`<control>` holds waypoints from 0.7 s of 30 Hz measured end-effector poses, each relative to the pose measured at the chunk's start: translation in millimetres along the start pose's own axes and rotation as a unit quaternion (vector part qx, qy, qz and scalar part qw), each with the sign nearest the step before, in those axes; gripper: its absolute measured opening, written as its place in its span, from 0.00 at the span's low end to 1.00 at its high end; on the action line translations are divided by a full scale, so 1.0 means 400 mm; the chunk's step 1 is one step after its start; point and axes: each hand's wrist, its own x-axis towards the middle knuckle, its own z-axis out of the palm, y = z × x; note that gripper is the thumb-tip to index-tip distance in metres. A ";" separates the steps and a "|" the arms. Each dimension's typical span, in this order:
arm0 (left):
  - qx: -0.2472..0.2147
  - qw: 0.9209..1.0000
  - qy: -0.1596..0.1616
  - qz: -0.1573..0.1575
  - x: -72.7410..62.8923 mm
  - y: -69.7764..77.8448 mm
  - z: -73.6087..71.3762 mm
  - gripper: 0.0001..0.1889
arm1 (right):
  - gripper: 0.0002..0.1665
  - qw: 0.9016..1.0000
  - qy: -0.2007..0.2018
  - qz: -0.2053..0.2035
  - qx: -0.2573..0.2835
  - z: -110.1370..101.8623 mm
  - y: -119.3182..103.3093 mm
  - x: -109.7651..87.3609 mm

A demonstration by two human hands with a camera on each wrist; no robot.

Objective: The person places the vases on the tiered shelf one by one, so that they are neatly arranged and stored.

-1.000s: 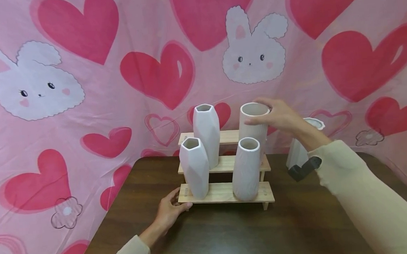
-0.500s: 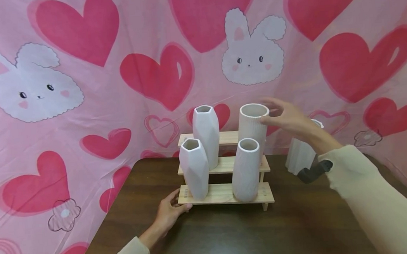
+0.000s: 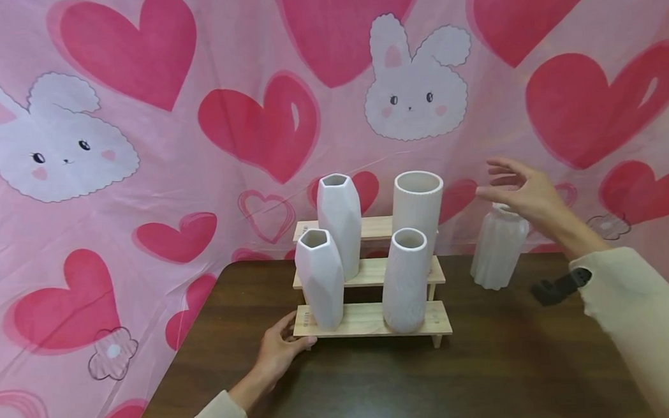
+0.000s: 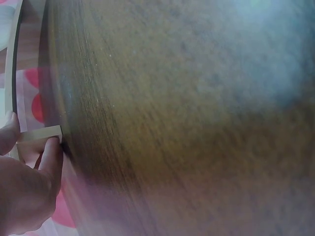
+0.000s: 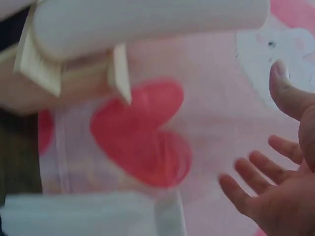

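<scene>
In the head view a three-step pale wooden stand (image 3: 364, 317) carries white vases. Two faceted vases, one lower (image 3: 319, 283) and one higher (image 3: 341, 224), are on its left side. On the right, a smooth tapered vase (image 3: 405, 284) stands before a taller ribbed cylinder vase (image 3: 417, 207). My left hand (image 3: 277, 352) grips the lowest step's front left corner; the left wrist view shows fingers at the stand's leg (image 4: 42, 133). My right hand (image 3: 532, 198), fingers spread and holding nothing, is above a fluted white vase (image 3: 498, 253) standing on the table right of the stand.
The dark wooden table (image 3: 380, 391) reaches back to a pink curtain (image 3: 232, 42) printed with hearts and rabbits. A dark strap device (image 3: 560, 286) is worn at the right wrist. In the right wrist view, the fluted vase (image 5: 88, 216) lies along the bottom edge.
My right hand has let go of the ribbed cylinder vase and moved right, to over the fluted vase. The cylinder stays on the stand, and my left hand keeps its grip.
</scene>
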 end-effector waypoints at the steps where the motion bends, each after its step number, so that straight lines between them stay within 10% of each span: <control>1: 0.001 1.000 0.000 0.001 0.001 -0.001 0.000 0.39 | 0.46 1.000 0.018 -0.001 -0.012 -0.004 0.009 0.001; 8: 0.001 1.000 0.002 0.000 0.009 -0.003 0.002 0.39 | 0.56 0.996 0.076 -0.009 -0.050 -0.034 0.094 0.018; 21: -0.004 1.000 0.001 0.001 0.010 -0.001 0.003 0.39 | 0.62 0.995 -0.030 0.089 -0.035 -0.043 0.213 0.033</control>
